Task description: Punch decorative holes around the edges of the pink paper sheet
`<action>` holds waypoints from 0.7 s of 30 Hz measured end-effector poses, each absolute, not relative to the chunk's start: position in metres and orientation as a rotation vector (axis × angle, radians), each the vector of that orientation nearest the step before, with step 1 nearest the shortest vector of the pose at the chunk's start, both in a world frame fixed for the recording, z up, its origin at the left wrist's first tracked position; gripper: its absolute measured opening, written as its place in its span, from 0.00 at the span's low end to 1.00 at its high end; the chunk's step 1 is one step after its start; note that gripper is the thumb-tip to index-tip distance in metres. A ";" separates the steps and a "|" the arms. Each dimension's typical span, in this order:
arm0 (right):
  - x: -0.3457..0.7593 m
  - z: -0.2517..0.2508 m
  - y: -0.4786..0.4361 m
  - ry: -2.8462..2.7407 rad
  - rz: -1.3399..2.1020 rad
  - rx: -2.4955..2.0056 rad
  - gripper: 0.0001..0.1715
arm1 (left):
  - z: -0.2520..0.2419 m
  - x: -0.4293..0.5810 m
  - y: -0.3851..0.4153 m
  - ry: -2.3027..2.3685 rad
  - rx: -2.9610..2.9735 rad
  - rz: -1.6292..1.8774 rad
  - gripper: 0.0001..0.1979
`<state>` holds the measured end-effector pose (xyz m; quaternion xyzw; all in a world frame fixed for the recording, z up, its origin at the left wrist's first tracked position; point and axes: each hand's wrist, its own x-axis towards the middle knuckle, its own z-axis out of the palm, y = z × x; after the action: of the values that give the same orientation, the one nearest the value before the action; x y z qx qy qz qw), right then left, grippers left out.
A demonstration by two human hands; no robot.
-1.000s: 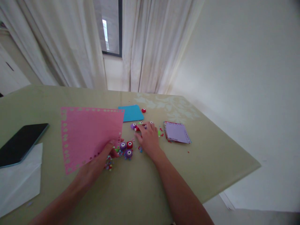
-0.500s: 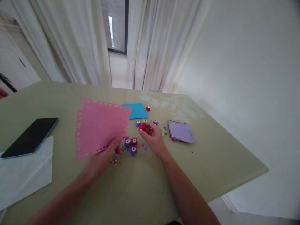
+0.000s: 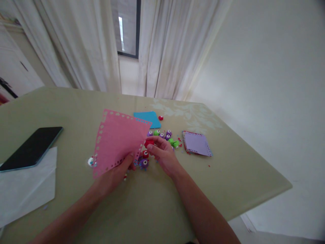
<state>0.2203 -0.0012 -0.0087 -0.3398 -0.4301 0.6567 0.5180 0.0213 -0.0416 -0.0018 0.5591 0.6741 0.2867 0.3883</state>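
Note:
My left hand [image 3: 126,165] pinches the lower edge of a pink sheet of paper [image 3: 120,139], thumb on top. Small shaped holes run along the sheet's edges. In my right hand [image 3: 162,152] is a small red craft punch [image 3: 149,143], held between thumb and fingers at the sheet's right edge. Whether the paper sits inside its slot I cannot tell. Below the hands lie a purple punch [image 3: 144,164] and another red punch [image 3: 145,154], partly behind the paper. Beyond my right hand are several purple and green punches, among them a green one [image 3: 174,143].
A stack of punched paper squares [image 3: 197,143], lilac on top, lies to the right. Blue paper [image 3: 149,119] and one red punch [image 3: 160,117] are farther back. At left, a phone [image 3: 31,149] rests partly on a white sheet [image 3: 30,189]. Paper bits [image 3: 91,161] are scattered about.
The pink sheet and my left hand have moved right, towards my right hand. My right hand has shifted slightly left and down with the red punch, which now meets the sheet's edge.

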 end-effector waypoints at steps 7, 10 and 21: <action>0.220 -0.008 -0.001 -1.025 1.583 -0.809 0.22 | 0.003 0.023 -0.043 1.675 1.443 0.740 0.28; 0.220 -0.010 -0.001 -1.033 1.570 -0.836 0.22 | 0.002 0.022 -0.041 1.675 1.433 0.752 0.28; 0.220 -0.007 -0.001 -1.026 1.567 -0.820 0.22 | 0.010 0.025 -0.041 1.650 1.527 0.664 0.27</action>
<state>0.2199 -0.0014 -0.0066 -0.3422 -0.4282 0.6539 0.5215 0.0254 -0.0409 0.0104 0.6003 0.6488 0.2611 0.3881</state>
